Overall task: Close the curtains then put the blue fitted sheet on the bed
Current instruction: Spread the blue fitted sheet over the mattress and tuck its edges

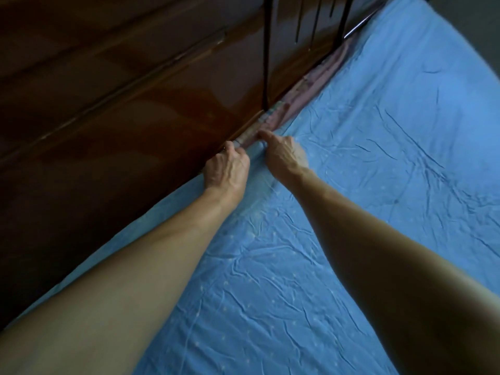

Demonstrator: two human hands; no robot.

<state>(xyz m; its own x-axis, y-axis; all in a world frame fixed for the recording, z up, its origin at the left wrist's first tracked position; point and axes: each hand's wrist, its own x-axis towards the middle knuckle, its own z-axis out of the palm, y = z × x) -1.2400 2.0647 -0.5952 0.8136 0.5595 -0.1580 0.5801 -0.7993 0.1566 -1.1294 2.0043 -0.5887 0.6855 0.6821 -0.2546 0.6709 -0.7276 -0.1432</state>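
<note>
The sheet [351,185] lay spread; fingers of my left hand [227,169] and right hand [284,155] clamped its edge; mattress strip [313,86] not yet covered.

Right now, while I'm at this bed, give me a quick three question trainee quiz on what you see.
1. True or false: the blue fitted sheet already covers the whole mattress edge along the wooden panel.
2. Where are the left hand and right hand? A, flat on the sheet's middle. B, at the sheet's edge beside the panel. C, on the panel.
3. What colour is the uncovered part of the mattress edge?
Key: 1 false, a stretch beyond the hands is bare. 2 B. 3 pinkish.
</note>
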